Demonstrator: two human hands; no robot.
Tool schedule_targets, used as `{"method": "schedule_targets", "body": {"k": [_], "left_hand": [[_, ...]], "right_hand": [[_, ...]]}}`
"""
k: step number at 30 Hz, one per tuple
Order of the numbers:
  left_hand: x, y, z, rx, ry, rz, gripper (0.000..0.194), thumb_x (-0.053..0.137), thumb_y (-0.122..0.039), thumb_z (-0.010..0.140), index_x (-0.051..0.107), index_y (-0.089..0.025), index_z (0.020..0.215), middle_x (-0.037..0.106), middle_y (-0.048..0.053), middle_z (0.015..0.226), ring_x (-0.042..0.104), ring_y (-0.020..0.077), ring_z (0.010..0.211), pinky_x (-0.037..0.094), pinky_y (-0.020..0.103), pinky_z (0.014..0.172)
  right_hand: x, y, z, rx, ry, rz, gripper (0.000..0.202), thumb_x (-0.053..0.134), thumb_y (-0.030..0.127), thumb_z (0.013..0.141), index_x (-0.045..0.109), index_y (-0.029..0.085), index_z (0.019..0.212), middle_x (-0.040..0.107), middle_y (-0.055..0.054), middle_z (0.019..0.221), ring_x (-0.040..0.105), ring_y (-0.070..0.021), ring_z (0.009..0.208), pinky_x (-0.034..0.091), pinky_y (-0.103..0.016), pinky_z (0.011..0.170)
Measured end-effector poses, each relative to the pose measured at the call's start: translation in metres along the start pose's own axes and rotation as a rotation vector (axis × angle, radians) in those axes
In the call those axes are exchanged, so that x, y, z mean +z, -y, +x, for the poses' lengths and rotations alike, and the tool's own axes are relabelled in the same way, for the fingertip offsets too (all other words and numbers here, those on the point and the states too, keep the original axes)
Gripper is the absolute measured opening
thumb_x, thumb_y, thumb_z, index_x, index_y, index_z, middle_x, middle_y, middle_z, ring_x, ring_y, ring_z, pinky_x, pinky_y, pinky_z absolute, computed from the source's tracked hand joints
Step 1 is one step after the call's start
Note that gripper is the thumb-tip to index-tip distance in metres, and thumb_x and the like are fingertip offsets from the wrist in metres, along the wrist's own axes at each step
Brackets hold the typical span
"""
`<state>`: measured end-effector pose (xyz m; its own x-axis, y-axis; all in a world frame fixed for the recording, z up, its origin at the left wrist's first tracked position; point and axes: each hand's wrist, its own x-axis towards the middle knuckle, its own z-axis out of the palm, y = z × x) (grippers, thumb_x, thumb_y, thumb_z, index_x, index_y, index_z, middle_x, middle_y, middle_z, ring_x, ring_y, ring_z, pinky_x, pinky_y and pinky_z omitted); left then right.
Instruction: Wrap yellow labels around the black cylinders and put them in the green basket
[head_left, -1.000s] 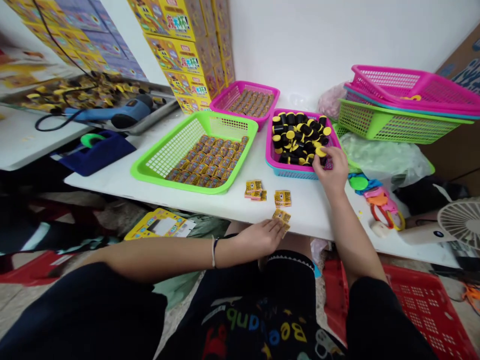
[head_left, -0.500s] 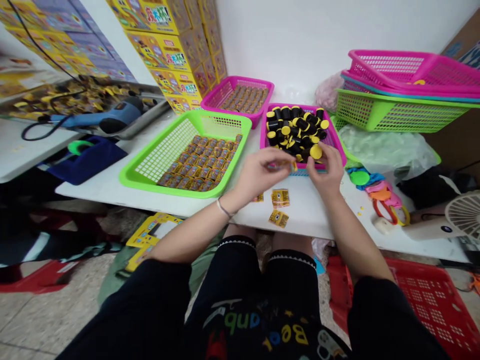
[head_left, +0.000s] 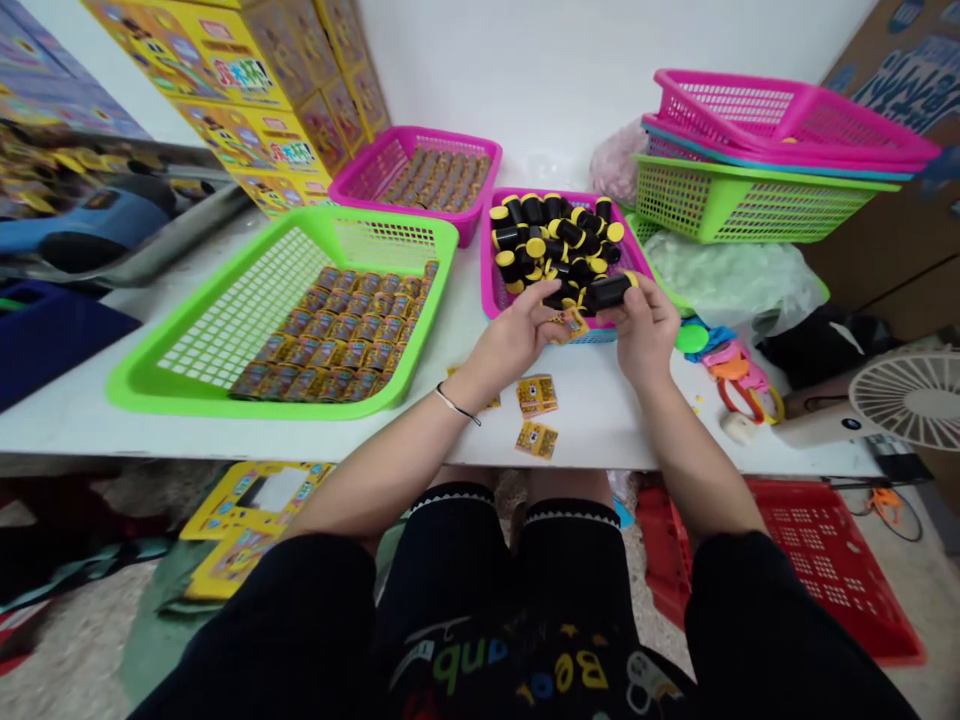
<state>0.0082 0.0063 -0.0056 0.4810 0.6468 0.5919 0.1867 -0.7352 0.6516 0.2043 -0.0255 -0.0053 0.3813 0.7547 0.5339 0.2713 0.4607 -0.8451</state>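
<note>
My left hand pinches a small yellow printed label near the front edge of a pink basket. In that basket lie many black cylinders with yellow caps. Just right of the label, my right hand holds one black cylinder on its side, its yellow cap toward the fingers. Small stacks of printed labels lie on the white table below my hands. A green basket to the left holds rows of wrapped cylinders.
Yellow boxes are stacked at the back left, beside a second pink basket of wrapped pieces. Stacked baskets, a bag, colourful bands and a fan stand at the right. A red crate is below.
The camera view has shifted, with the baskets now further left. The cylinder in my right hand has turned from cap-forward to sideways, and the label in my left hand shows more fully.
</note>
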Motion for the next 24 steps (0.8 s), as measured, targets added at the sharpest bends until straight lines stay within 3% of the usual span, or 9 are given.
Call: {"method": "schedule_targets", "body": {"k": [5, 11, 17, 21, 24], "left_hand": [[0.000, 0.009, 0.003, 0.143, -0.040, 0.058, 0.047, 0.050, -0.031, 0.101, 0.033, -0.020, 0.143, 0.077, 0.003, 0.088, 0.074, 0.0189, 0.106, 0.052, 0.041, 0.104], [0.004, 0.018, 0.004, 0.368, -0.181, -0.077, 0.048, 0.048, -0.032, 0.104, 0.029, -0.023, 0.146, 0.078, 0.003, 0.098, 0.074, 0.0160, 0.107, 0.052, 0.038, 0.104], [0.006, 0.017, 0.001, 0.271, -0.117, -0.225, 0.051, 0.051, -0.040, 0.103, 0.030, -0.026, 0.148, 0.078, 0.001, 0.095, 0.073, 0.0172, 0.110, 0.052, 0.042, 0.108], [0.000, 0.000, 0.002, 0.081, 0.013, -0.427, 0.075, 0.066, -0.049, 0.092, 0.023, -0.028, 0.150, 0.074, 0.008, 0.116, 0.077, 0.0200, 0.100, 0.061, 0.038, 0.094], [-0.004, -0.012, 0.004, 0.023, 0.085, -0.545, 0.090, 0.076, -0.048, 0.085, 0.017, -0.027, 0.150, 0.074, 0.009, 0.114, 0.077, 0.0215, 0.099, 0.062, 0.037, 0.090]], "right_hand": [[-0.001, 0.003, 0.001, 0.071, 0.063, 0.103, 0.065, 0.056, 0.079, 0.080, 0.066, 0.023, 0.111, 0.075, -0.007, 0.096, 0.075, -0.0229, 0.079, 0.066, -0.040, 0.066], [0.000, 0.016, -0.005, 0.080, 0.209, 0.308, 0.042, 0.079, 0.059, 0.075, 0.073, 0.026, 0.101, 0.077, -0.001, 0.088, 0.069, -0.0146, 0.058, 0.059, -0.029, 0.052], [-0.001, 0.022, -0.005, 0.017, 0.281, 0.248, 0.041, 0.084, 0.052, 0.072, 0.073, 0.027, 0.103, 0.076, 0.001, 0.082, 0.069, -0.0134, 0.063, 0.062, -0.029, 0.061], [-0.011, 0.025, -0.001, -0.002, 0.424, 0.202, 0.042, 0.084, 0.048, 0.073, 0.072, 0.027, 0.108, 0.073, -0.001, 0.094, 0.071, -0.0143, 0.080, 0.063, -0.030, 0.075], [-0.017, 0.027, 0.002, -0.066, 0.473, 0.168, 0.042, 0.089, 0.043, 0.068, 0.073, 0.026, 0.104, 0.067, -0.004, 0.108, 0.070, -0.0153, 0.094, 0.062, -0.030, 0.082]]}}
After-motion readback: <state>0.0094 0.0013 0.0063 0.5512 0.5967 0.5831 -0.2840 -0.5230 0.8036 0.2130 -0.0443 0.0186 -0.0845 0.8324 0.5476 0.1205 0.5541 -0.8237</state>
